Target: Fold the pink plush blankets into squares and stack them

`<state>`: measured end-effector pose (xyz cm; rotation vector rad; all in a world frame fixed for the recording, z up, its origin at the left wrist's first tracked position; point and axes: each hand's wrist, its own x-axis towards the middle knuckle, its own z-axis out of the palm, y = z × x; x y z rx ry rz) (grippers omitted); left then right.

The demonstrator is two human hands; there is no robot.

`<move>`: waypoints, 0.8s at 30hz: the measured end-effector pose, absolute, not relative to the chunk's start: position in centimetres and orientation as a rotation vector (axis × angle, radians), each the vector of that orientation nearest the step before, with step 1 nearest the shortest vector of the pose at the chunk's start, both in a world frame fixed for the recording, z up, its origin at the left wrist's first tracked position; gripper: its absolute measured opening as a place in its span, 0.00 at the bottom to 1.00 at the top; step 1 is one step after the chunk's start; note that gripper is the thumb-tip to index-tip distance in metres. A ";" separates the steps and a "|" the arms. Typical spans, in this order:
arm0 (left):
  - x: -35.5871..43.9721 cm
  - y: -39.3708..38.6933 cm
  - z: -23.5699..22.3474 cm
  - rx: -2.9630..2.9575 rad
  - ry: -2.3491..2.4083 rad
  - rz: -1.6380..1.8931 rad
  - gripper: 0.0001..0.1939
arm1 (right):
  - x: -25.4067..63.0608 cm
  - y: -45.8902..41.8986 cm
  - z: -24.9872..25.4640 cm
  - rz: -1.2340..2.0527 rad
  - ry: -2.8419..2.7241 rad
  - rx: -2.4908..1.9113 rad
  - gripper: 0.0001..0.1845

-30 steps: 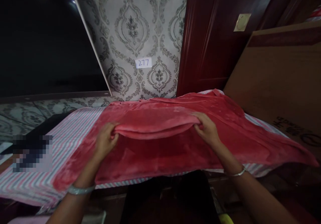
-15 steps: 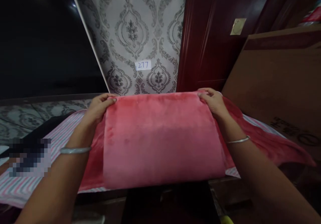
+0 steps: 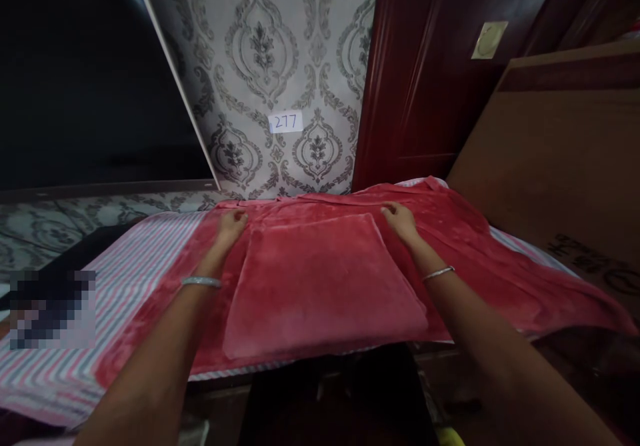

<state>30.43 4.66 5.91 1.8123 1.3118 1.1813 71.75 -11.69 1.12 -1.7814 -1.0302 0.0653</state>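
Note:
A red plush cloth [image 3: 465,253] lies spread over a striped sheet [image 3: 135,259] on a flat surface. A folded panel of the cloth [image 3: 320,279] lies on top of it in the middle. My left hand [image 3: 231,223] grips the panel's far left corner, with its fingers closed on the fabric. At the far right corner my right hand [image 3: 400,219] holds the panel the same way. Both hands rest low on the cloth, and each wrist wears a thin bangle.
A patterned wall with a small label reading 277 [image 3: 285,123] stands behind the surface. A dark red door [image 3: 425,86] and a brown board [image 3: 560,159] are at the right. A dark window [image 3: 90,79] fills the left.
Both hands lifted the near edge of the red cloth, carried it up and away, and have laid it down as a folded panel on the rest of the cloth.

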 end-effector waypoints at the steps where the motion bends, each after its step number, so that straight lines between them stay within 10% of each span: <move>1: 30.9 4.6 5.5 1.854 1.316 1.179 0.16 | 71.0 -11.6 1.0 0.013 -1.093 -1.816 0.24; 11: 37.6 -1.5 0.9 2.752 1.418 0.268 0.30 | 61.2 -10.7 -1.1 -0.089 -1.813 -2.217 0.31; 24: 37.5 -1.6 -2.4 2.793 1.470 0.218 0.32 | 61.9 -10.9 -4.8 -0.175 -1.794 -2.228 0.32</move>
